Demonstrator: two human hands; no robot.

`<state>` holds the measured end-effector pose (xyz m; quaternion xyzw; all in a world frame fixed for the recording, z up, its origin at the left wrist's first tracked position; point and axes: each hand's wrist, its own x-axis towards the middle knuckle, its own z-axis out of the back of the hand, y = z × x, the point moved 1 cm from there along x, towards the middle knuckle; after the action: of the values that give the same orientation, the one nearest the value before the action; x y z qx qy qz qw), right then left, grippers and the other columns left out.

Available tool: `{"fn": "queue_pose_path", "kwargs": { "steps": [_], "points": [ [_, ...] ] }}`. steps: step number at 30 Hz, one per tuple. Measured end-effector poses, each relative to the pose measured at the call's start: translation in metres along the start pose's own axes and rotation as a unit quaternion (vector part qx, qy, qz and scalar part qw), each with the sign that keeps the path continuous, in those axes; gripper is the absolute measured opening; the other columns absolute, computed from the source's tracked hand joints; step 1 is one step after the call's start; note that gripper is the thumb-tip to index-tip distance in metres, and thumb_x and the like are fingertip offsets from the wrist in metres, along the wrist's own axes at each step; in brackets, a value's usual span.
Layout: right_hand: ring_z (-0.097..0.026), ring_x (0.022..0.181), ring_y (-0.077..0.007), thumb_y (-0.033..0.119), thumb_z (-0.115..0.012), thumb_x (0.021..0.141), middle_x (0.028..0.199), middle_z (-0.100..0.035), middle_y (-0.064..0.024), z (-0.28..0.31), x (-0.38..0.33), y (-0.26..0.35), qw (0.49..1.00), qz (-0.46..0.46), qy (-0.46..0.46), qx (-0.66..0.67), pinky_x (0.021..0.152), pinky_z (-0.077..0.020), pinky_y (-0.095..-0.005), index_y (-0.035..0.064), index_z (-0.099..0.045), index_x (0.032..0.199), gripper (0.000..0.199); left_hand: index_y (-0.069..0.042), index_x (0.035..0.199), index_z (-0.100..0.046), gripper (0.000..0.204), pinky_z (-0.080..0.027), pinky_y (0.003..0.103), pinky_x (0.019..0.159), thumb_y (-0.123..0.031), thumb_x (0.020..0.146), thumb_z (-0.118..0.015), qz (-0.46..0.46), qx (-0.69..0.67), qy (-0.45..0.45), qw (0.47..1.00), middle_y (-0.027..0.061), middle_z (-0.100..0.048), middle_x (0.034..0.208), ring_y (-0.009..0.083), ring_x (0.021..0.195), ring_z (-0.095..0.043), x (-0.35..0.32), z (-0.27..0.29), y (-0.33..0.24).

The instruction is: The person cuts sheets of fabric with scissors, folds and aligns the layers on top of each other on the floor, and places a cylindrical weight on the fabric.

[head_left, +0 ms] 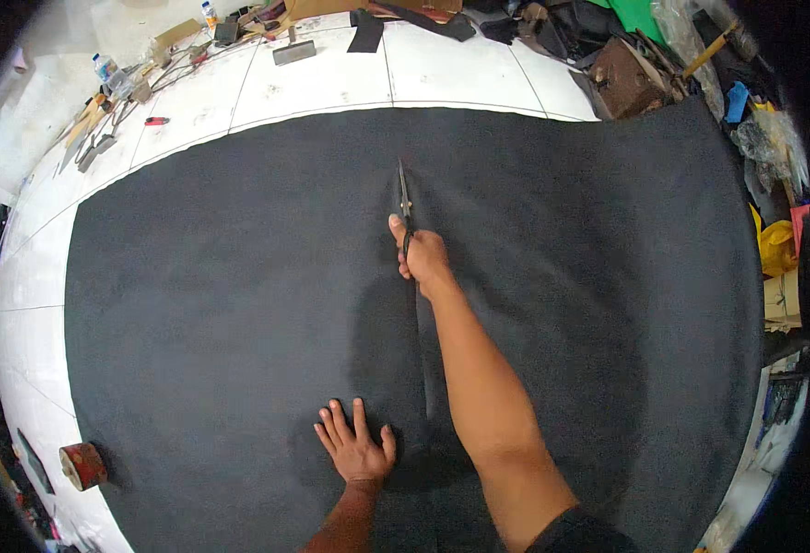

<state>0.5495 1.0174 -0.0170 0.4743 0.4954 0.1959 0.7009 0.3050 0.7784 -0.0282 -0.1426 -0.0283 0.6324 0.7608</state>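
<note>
Black fabric (221, 276) covered much of the white surface (322, 74); scissors (404, 195) lay across its middle, toward the surface's far edge.
Right hand (423, 253) gripped the scissors by the handles; left hand (357, 453) rested palm-down nearer the close edge, fingers spread, grasping nothing. Reddish cylinder (84, 466) sat at the fabric's left edge. Likely risk: blades wandering if the fabric slid or creased, pressed only well behind the tips.

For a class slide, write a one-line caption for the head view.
The right hand holds scissors over a large dark sheet, while the left hand lies spread on it.
</note>
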Motion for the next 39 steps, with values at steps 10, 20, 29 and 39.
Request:
{"fn": "queue_pose_path", "kwargs": {
  "steps": [10,20,29,39],
  "points": [
    [-0.052,0.046,-0.0153,0.051,-0.067,0.087,0.059,-0.054,-0.0074,-0.03,0.097,0.047,0.999,0.038,-0.005,0.012,0.04,-0.0408,-0.0301,0.0014,-0.056,0.066,0.055,-0.003,0.14,-0.044,0.065,-0.008,0.063,0.114,-0.043,0.09,-0.05,-0.008,0.0,-0.006,1.0,0.031,-0.026,0.15,0.049,0.143,-0.016,-0.003,-0.006,0.009],
    [-0.053,0.051,-0.0128,0.048,-0.067,0.089,0.063,-0.054,-0.0031,-0.011,0.102,0.04,0.995,0.092,-0.004,0.032,0.048,-0.0454,-0.0291,0.004,-0.057,0.076,0.047,-0.005,0.135,-0.05,0.064,-0.016,0.064,0.111,-0.043,0.084,-0.057,-0.006,-0.018,-0.009,1.0,0.0299,-0.035,0.144,0.0505,0.137,-0.026,0.0,-0.009,-0.008],
    [-0.066,0.088,-0.0399,0.042,-0.067,0.088,0.104,-0.063,-0.0273,0.114,-0.356,-0.101,0.876,0.218,-0.131,-0.41,0.079,-0.0536,-0.048,-0.0087,-0.049,0.125,0.065,-0.018,0.151,-0.03,0.07,-0.014,0.059,0.116,-0.044,0.091,-0.054,0.018,-0.118,0.07,0.99,0.0212,-0.018,0.157,0.0406,0.146,-0.016,0.016,0.016,-0.011],
    [-0.056,0.11,-0.0418,0.044,-0.059,0.094,0.12,-0.056,-0.0283,0.216,-0.479,-0.335,0.704,0.087,-0.332,-0.621,0.096,-0.0454,-0.0484,-0.0106,-0.044,0.125,0.065,-0.011,0.15,-0.03,0.067,-0.009,0.054,0.118,-0.04,0.093,-0.049,-0.002,-0.122,-0.027,0.992,0.0225,-0.016,0.158,0.0403,0.146,-0.014,-0.008,0.013,0.002]
  ]
}}
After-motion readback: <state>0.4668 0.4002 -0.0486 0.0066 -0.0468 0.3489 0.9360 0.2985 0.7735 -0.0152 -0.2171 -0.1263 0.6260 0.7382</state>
